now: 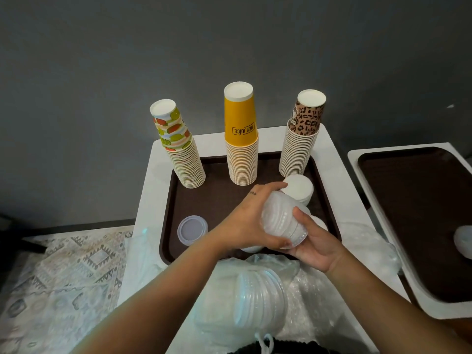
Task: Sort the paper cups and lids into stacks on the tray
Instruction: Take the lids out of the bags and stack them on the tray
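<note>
Three upside-down cup stacks stand at the back of the brown tray [217, 200]: fruit-print cups [182, 152], yellow cups [241, 139] and leopard-print cups [302, 139]. Both hands hold a tilted stack of clear plastic lids [282, 221] above the tray's right half. My left hand [245, 221] grips it from the left, my right hand [314, 241] cups it from below right. A white lid stack [300, 187] sits behind it on the tray. A single clear lid [192, 229] lies at the tray's front left.
A plastic bag with more clear lids [258, 302] lies at the near edge of the white table [148, 195]. Crumpled plastic wrap [367, 244] lies to the right. A second brown tray [419, 213] with a white object [463, 240] sits at far right. Patterned cloth [63, 277] covers the left.
</note>
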### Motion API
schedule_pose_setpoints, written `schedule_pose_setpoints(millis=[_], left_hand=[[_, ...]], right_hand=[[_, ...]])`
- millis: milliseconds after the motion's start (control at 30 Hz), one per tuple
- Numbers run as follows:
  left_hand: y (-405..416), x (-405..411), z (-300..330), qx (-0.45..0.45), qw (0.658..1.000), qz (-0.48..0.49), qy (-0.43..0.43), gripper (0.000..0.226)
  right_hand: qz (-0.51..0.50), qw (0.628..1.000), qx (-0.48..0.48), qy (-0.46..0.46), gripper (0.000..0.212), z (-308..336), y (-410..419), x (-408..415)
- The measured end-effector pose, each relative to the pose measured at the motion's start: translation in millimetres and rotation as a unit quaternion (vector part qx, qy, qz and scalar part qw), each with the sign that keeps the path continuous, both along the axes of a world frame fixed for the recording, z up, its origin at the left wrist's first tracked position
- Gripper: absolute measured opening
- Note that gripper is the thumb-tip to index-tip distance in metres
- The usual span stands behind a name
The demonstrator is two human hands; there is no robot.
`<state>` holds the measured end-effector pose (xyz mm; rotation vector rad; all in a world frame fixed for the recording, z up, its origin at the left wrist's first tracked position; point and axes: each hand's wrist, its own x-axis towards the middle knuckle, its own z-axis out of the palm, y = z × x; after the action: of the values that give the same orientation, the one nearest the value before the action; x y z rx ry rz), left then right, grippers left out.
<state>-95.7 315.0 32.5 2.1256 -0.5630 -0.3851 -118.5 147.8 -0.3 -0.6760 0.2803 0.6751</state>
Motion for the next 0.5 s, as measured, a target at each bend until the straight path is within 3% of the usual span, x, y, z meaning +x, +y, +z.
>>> schedule_pose_setpoints(millis=[167,500], left_hand=[[0.1,-4.0,-1.2,0.001,1.0,0.024,0.0,0.085],[15.9,3.2,22.3,-0.107,0.983,0.086,0.125,0.075]], right_hand=[[-0.006,1.0,0.023,0.004,0.093,3.0,4.0,-5.9],[-0.046,0.998,0.037,0.012,0.106,-1.9,-1.2,-5.3]])
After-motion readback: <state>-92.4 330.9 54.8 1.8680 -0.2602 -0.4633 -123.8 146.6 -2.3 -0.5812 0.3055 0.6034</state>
